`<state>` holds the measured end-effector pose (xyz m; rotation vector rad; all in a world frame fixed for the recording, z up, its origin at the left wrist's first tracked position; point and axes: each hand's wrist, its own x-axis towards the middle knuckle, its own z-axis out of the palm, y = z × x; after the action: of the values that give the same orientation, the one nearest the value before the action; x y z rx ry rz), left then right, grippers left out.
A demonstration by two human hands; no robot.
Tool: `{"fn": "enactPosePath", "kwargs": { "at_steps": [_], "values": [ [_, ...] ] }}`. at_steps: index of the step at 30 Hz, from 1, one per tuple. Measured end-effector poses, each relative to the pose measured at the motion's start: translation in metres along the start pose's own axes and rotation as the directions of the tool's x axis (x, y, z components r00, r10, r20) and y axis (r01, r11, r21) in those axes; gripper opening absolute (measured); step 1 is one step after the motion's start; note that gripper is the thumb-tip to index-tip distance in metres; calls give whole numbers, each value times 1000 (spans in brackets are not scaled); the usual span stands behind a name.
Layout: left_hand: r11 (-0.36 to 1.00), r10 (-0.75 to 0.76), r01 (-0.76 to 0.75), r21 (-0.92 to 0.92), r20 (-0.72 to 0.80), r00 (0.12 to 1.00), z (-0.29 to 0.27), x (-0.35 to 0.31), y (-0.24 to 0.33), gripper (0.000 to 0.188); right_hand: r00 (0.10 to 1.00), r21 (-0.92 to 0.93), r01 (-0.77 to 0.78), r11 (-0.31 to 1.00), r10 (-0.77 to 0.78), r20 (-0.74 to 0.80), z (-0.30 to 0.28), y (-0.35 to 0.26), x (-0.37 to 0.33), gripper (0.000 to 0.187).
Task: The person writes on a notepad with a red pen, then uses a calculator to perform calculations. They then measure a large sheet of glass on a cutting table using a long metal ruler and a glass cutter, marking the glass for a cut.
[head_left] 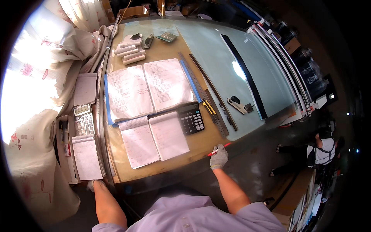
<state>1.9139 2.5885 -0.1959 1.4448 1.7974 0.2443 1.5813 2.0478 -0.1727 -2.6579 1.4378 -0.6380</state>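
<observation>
My right hand (220, 157), in a light knitted glove, is closed round a red pen (225, 145) at the table's near edge. At the lower left, my gloved left hand (92, 185) is by the near end of a spiral notepad (86, 156); its fingers are mostly hidden. Two more notepads, a left one (140, 144) and a right one (169, 135), lie side by side at the middle of the table. Behind them a large ledger (129, 91) lies open, its pages covered in handwriting. A black calculator (192, 120) is partly under the right notepad.
A white calculator (84, 121) and a narrow box (70, 170) are at the left beside a curtain (29, 116). A yellow cutter knife (209, 107), metal ruler (193, 73), dark strips and a stapler (236, 104) lie rightward. A person (322, 150) is at the far right.
</observation>
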Motion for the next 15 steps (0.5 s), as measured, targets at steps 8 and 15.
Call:
{"fn": "enactPosePath", "kwargs": {
  "at_steps": [8, 15],
  "values": [
    [996, 7, -15, 92, 88, 996, -9, 21, -11, 69, 948, -56, 229, 972, -210, 240, 11, 11, 24, 20],
    [768, 534, -547, 334, 138, 834, -91, 62, -62, 63, 937, 181, 317, 931, -337, 88, -13, -16, 83, 39]
  ]
}}
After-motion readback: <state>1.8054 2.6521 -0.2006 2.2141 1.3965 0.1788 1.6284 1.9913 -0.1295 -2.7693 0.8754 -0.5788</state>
